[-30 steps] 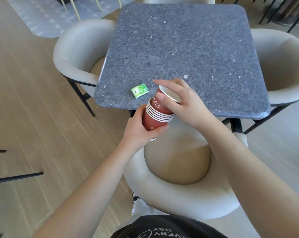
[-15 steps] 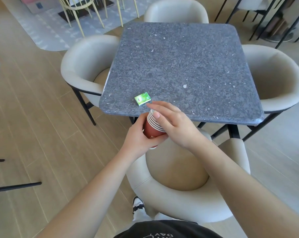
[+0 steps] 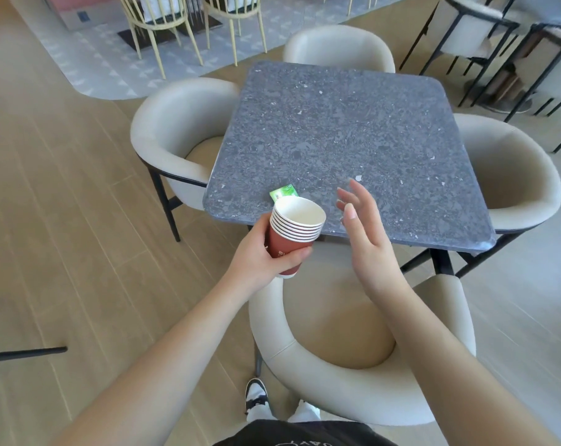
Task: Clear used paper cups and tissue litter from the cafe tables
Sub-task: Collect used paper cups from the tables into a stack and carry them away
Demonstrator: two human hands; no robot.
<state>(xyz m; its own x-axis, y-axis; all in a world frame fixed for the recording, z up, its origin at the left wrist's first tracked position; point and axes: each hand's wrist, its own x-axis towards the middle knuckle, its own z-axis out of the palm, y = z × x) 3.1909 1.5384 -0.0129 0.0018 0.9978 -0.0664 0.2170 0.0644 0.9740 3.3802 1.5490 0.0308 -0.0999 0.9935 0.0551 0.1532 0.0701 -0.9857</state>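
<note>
Head view: left hand (image 3: 260, 252) wrapped round a stack of red paper cups (image 3: 292, 233), thumb across the front wall, other fingers (image 3: 297, 254) curled round the side. Six or so nested rims, white inside, mouth tilted up and toward the right. Stack held in the air just off the near-left corner of the grey speckled surface (image 3: 353, 133), its rim overlapping that corner edge in the picture; not resting on anything.

Right hand (image 3: 366, 233) just beside the stack, apart from it, fingers spread and nearly straight, palm turned toward the cups, holding nothing. Fingertips above the near edge of the surface, wrist over the seat below.

Small green tissue packet (image 3: 282, 192) flat on the surface near the near-left corner, partly hidden behind the top cup's rim; touching or apart from the cups, cannot tell.

Near edge of the surface rounded at both corners. Cream tub chair (image 3: 353, 391) directly below the hands, tucked against that edge, its curved back toward the body. Matching chairs pushed in at the left (image 3: 170, 140), far (image 3: 337, 46) and right (image 3: 517, 175) sides, each seat partly under the slab. Open wooden floor (image 3: 63, 220) to the left. Black and white shoe (image 3: 256, 395) on the floor beside the near chair's back. Wire-frame chairs (image 3: 182, 24) on a pale rug farther back left; black-legged furniture crowded at far right.
</note>
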